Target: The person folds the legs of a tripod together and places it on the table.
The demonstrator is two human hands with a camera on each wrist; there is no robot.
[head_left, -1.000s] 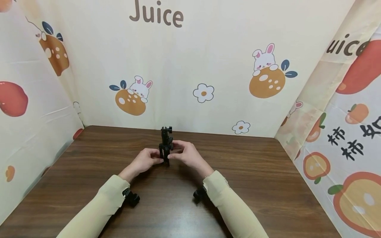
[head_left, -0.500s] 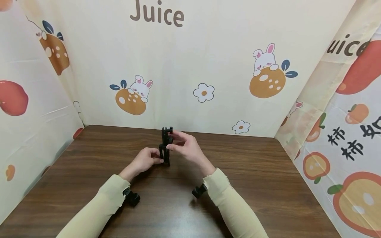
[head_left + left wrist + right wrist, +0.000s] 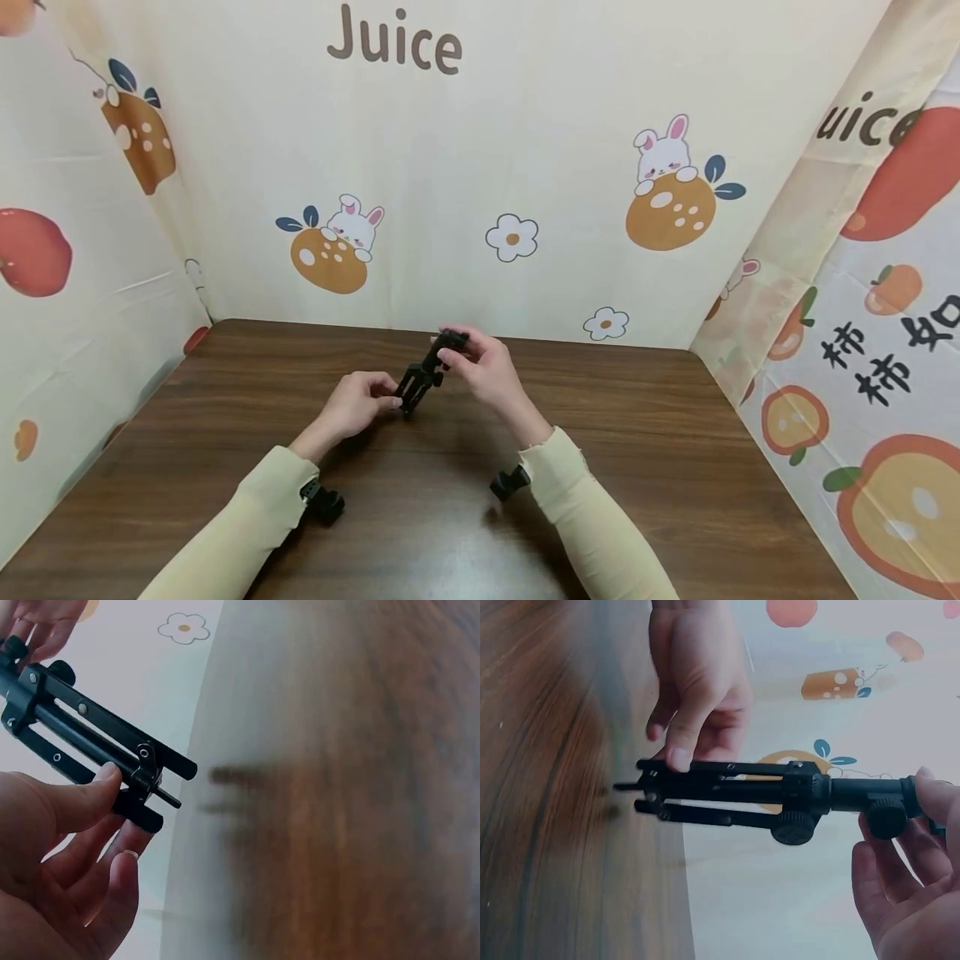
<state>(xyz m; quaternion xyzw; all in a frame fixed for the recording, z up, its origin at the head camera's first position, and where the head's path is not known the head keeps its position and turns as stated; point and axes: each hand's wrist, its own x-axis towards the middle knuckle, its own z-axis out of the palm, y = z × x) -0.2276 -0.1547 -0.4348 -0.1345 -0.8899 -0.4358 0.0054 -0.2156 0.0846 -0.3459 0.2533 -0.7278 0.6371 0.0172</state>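
A small black tripod [image 3: 417, 382] with its legs folded along the centre column leans to the right between my hands, its head end up. My left hand [image 3: 351, 410] pinches a leg near the lower end, thumb on top, as the left wrist view shows on the tripod's legs [image 3: 109, 720]. The right hand [image 3: 486, 373] grips the upper end, thumb and fingers around the head by a round knob [image 3: 887, 817]. In the left wrist view the leg tips stand apart from their shadow on the table. The right hand partly hides the tripod's head.
Brown wood-grain table [image 3: 637, 467] under both hands. Behind it and at both sides hang pale printed curtains [image 3: 450, 167] with fruit and rabbits. Each wrist carries a small black camera, such as the left one [image 3: 324, 502].
The tripod has gone from upright to tilted right. The right hand has slid from the legs up to the head end and moved right; the left hand stays low, shifted slightly left.
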